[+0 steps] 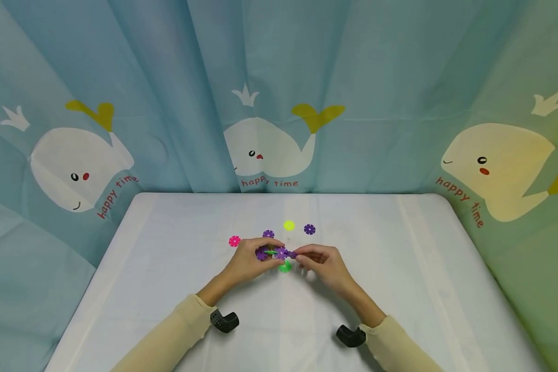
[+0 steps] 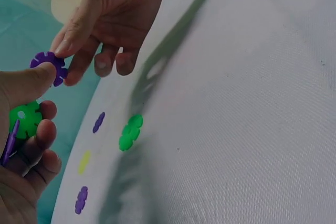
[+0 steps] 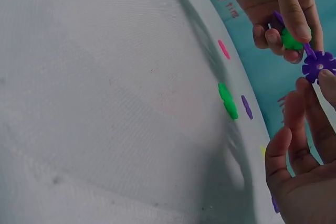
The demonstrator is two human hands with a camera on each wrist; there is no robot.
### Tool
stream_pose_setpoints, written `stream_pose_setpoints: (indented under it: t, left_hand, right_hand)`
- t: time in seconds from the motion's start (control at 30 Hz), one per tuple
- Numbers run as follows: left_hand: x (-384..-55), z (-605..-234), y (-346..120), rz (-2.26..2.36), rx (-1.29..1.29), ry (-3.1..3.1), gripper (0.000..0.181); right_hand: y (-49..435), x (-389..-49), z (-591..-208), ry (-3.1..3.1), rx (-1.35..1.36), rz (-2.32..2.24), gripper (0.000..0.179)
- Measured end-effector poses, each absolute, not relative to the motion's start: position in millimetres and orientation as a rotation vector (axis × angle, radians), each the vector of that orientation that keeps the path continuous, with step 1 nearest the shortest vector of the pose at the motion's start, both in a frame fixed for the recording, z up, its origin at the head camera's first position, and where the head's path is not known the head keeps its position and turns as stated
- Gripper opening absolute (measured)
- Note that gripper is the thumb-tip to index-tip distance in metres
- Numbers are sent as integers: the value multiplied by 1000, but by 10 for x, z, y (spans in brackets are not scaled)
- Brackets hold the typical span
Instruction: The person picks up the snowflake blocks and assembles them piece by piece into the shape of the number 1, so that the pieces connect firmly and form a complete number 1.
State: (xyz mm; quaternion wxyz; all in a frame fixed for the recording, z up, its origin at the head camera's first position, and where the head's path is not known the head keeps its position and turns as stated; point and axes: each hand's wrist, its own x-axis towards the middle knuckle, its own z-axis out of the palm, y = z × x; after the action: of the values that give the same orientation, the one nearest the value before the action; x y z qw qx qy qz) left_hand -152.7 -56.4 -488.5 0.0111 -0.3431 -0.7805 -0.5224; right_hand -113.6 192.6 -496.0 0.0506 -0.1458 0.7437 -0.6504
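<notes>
My left hand [image 1: 248, 261] grips a short row of interlocking snowflake discs between thumb and fingers, above the table. The row has a green disc [image 2: 30, 118] with purple discs on both sides of it. At its right end, my right hand [image 1: 327, 263] pinches a purple snowflake disc [image 3: 316, 65] between thumb and index finger, up against the row. The right hand's other fingers are loosely bent. Part of the row is hidden behind the left thumb and fingers.
On the white table [image 1: 400, 268] lie loose discs: pink [image 1: 234, 241], yellow [image 1: 289, 226], green [image 1: 285, 267] and two purple, one at the back right [image 1: 309, 229], one [image 1: 268, 234] just beyond the left hand. A blue whale-print curtain [image 1: 376, 77] hangs behind.
</notes>
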Motion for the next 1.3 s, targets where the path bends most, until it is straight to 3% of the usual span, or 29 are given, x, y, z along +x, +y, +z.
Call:
stream_pose_setpoints:
  t: [0.5,0.7,1.0,1.3]
  left_hand:
    - [-1519,-4925,-535,-1453,-1217,-2378,39]
    - [-1509,-4943,-519,-1438,-1262,-2390,32]
    - [-1514,-4970,-500,-1432,-1248,-2346,42]
    - [-1517,-4999,-493,-1369,-1154,-2353,37]
  right_hand:
    - [1908,-1138,-5054,2334,-473,-1978,15]
    - [1903,-1141,-5039,2313,-452,-1988,15]
    - [1884,-1134,-4989,2296,-370,-1953,18]
    - [1847,-1113,-4979,2287,-380,-1934,18]
